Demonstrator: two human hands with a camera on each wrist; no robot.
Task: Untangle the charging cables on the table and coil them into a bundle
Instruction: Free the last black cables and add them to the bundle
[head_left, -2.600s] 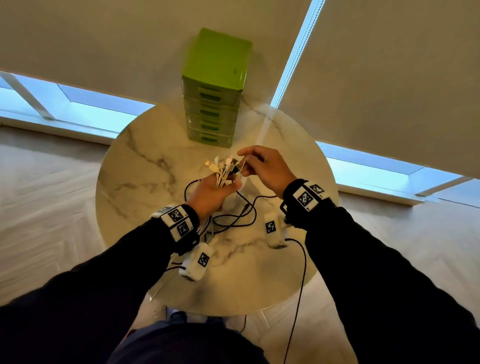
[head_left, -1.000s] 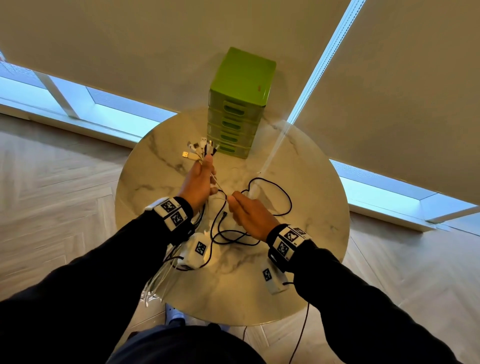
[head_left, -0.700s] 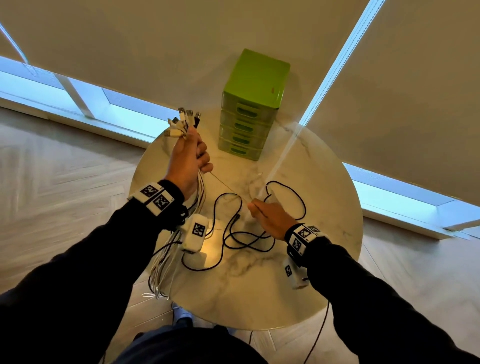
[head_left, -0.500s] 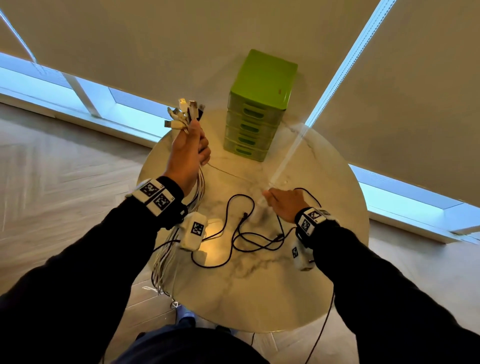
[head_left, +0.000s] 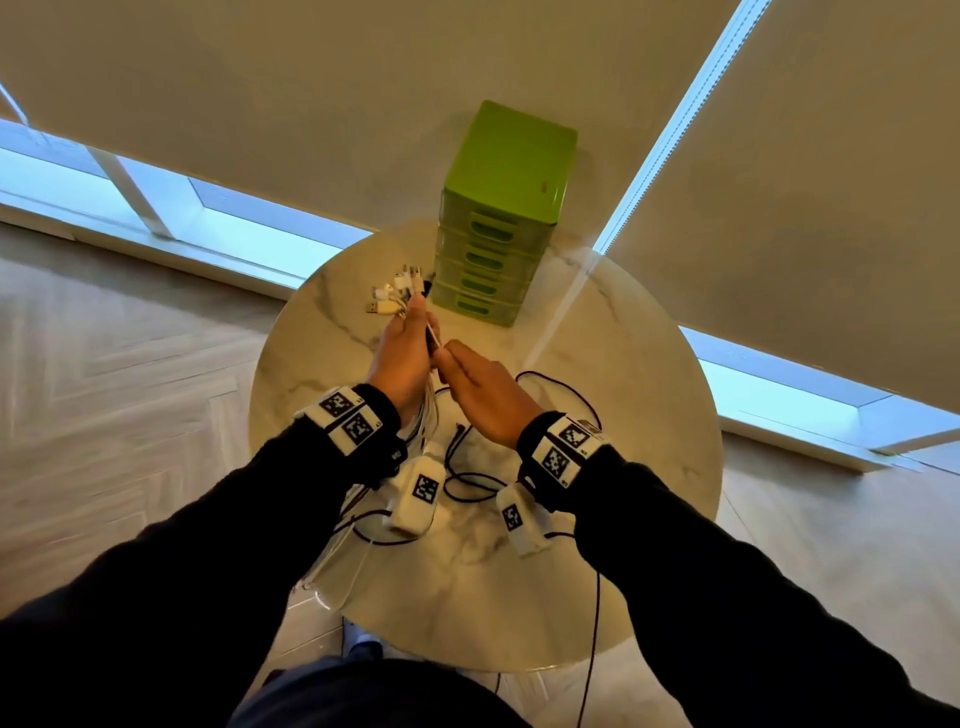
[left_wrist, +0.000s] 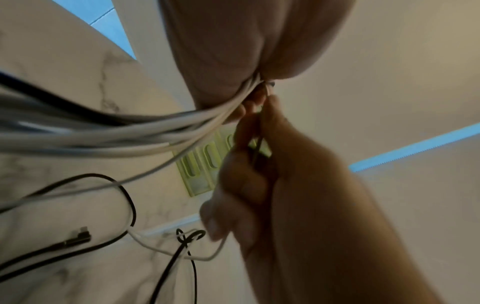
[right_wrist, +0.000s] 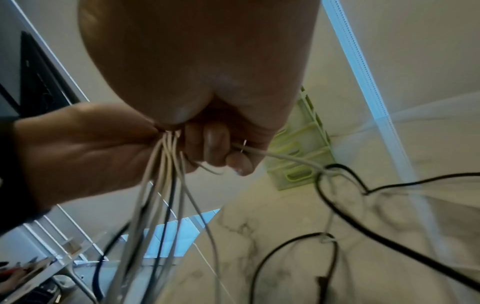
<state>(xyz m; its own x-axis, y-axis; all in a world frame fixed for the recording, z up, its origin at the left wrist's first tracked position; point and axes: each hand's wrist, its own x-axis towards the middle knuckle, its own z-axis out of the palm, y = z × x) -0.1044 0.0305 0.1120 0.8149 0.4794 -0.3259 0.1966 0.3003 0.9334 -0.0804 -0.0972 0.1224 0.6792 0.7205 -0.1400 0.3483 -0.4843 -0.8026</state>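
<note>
Left hand: the left hand (head_left: 402, 358) is fisted round a bunch of white charging cables (left_wrist: 145, 131), held above the round marble table (head_left: 649, 415) toward its 11 o'clock side; half a second ago it was raised higher and further out to the left, and it has since come down and in toward the middle.
Plug ends: the USB plugs (head_left: 397, 293) fan out of the top of the fist, just at 9 o'clock of the green drawer unit (head_left: 498, 218).
Cable tails: the white strands hang from the bottom of the fist past the left wrist and over the table's near-left edge.
Right hand: the right hand (head_left: 480, 392), which lay low on the table at 3 o'clock half a second ago, is now up against the left fist, touching it; its thumb and fingertips (right_wrist: 215, 148) pinch a single thin white cable (right_wrist: 280, 157).
Thin cable: it runs from the pinch down to the tabletop, where it crosses a black loop.
Black cable: the black cable (head_left: 467, 467) lies loose in loops on the marble between the two wrists, in much the same spot as before; its angled plug (left_wrist: 78, 236) rests flat on the table.
Drawer unit: upright at 12 o'clock on the table, unchanged.
</note>
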